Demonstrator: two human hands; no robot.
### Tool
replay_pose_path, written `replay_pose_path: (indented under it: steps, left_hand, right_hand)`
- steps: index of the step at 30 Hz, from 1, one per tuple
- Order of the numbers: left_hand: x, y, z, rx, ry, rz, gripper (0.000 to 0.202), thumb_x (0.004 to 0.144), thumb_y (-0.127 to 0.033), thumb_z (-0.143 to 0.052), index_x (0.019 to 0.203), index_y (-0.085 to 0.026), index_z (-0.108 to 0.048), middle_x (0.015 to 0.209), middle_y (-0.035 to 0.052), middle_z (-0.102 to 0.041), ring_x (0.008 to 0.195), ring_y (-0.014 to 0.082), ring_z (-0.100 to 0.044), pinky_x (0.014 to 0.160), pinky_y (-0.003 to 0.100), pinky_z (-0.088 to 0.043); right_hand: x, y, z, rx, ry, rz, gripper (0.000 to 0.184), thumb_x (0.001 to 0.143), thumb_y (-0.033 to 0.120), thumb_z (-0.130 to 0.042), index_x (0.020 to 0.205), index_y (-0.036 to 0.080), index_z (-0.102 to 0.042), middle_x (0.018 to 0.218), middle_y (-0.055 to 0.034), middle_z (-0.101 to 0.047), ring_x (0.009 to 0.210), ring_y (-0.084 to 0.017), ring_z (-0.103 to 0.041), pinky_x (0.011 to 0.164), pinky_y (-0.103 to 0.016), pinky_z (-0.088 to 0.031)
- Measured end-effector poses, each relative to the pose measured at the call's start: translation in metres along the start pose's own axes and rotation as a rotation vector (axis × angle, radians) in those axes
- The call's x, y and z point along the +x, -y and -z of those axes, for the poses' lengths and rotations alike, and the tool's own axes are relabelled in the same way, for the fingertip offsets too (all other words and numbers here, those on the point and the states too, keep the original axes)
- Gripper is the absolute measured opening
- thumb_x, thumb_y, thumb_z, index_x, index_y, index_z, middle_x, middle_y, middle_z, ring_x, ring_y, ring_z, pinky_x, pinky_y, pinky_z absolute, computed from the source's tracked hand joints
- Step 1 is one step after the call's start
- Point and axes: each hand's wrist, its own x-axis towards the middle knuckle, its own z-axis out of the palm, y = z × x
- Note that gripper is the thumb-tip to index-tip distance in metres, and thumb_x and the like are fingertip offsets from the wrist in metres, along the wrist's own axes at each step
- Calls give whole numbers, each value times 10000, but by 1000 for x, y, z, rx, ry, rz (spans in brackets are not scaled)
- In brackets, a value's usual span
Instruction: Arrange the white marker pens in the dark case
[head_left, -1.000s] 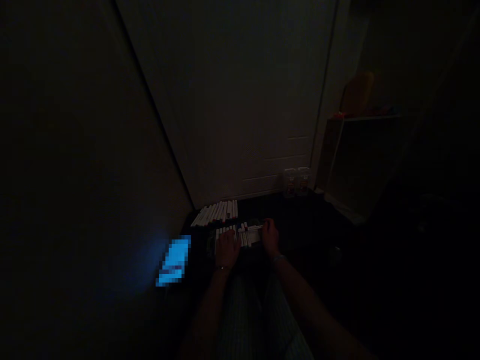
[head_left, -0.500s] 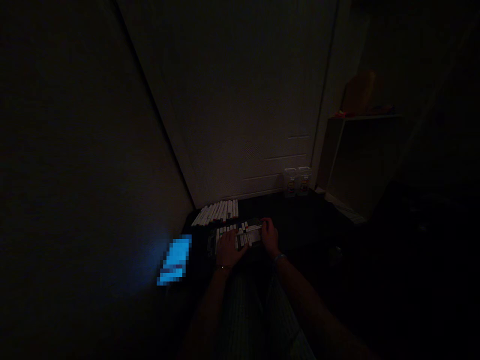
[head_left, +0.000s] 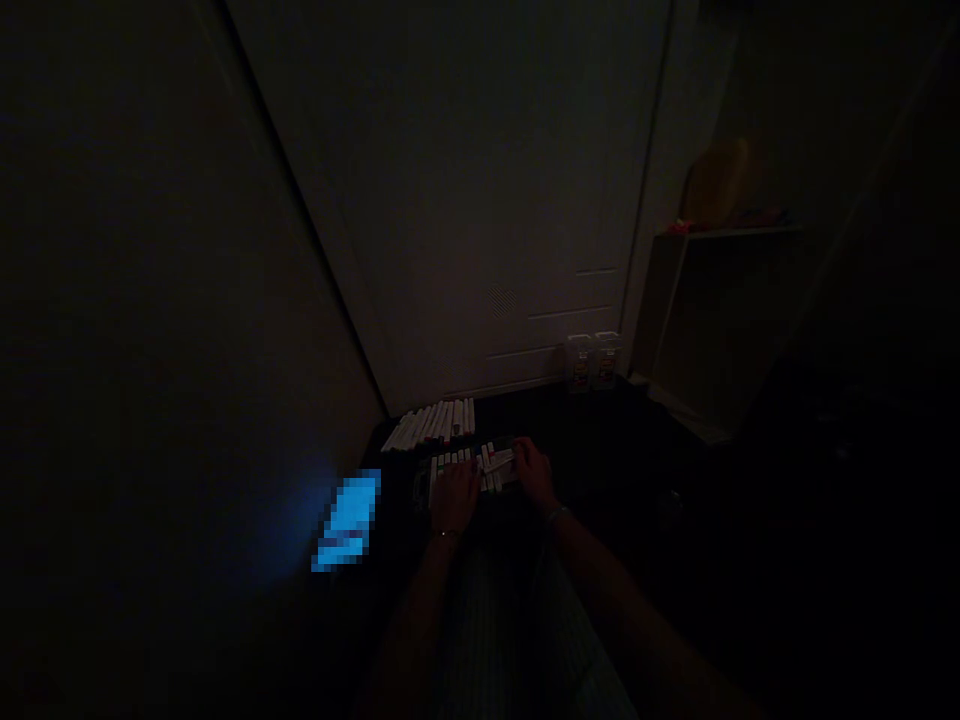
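Observation:
The room is very dark. On the dark floor ahead lies a near row of white markers (head_left: 480, 468) in a tray or case, and both my hands rest on it. My left hand (head_left: 452, 497) lies flat over the row's left part with fingers spread. At the row's right end my right hand (head_left: 531, 470) has its fingers curled around a marker or the case edge; I cannot make out which. A second row of white markers (head_left: 433, 424) lies just beyond, against the wall's foot.
A glowing blue screen (head_left: 347, 521) lies on the floor to the left. Two small clear containers (head_left: 592, 362) stand by the pale door (head_left: 480, 200). A low shelf (head_left: 712, 320) with objects on top stands at right. My striped trouser legs (head_left: 510, 640) fill the foreground.
Both hands shifted slightly over the near marker row; my right hand moved a little left and up along its right end. The view tilted slightly.

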Motion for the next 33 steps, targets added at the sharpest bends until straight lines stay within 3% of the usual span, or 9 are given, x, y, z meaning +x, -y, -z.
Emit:
replay_pose_path:
  steps: [10, 16, 24, 33]
  left_hand:
    - [-1, 2, -4, -28, -40, 10, 302, 872, -321, -318, 1059, -194, -518, 1010, 64, -587, 964, 201, -493, 847, 343, -377]
    - [0, 7, -9, -41, -64, 6, 282, 880, -280, -301, 1007, -203, -541, 1016, 63, -587, 968, 192, -497, 870, 338, -370]
    - [2, 8, -9, -32, -65, -41, 266, 875, -215, -301, 968, -174, -546, 961, 79, -583, 916, 197, -492, 856, 342, -374]
    - [2, 12, -13, -100, -130, 80, 255, 859, -165, -280, 884, -148, -534, 879, 92, -560, 850, 186, -514, 798, 354, -405]
  right_hand:
    - [0, -2, -2, -42, 5, 32, 315, 891, 331, -264, 999, 258, -551, 807, 31, -608, 795, -123, -544, 767, -236, -349]
    - [0, -1, 1, -77, 58, 20, 325, 902, 308, -238, 1047, 260, -525, 818, 27, -604, 832, -126, -527, 784, -240, -324]
    - [-1, 1, -1, -301, 88, 65, 310, 908, 246, -238, 1068, 256, -503, 960, 0, -595, 902, -141, -488, 824, -270, -251]
    - [-1, 1, -3, -476, 41, 42, 288, 902, 216, -270, 1028, 219, -529, 984, -48, -586, 918, -170, -469, 826, -297, -241]
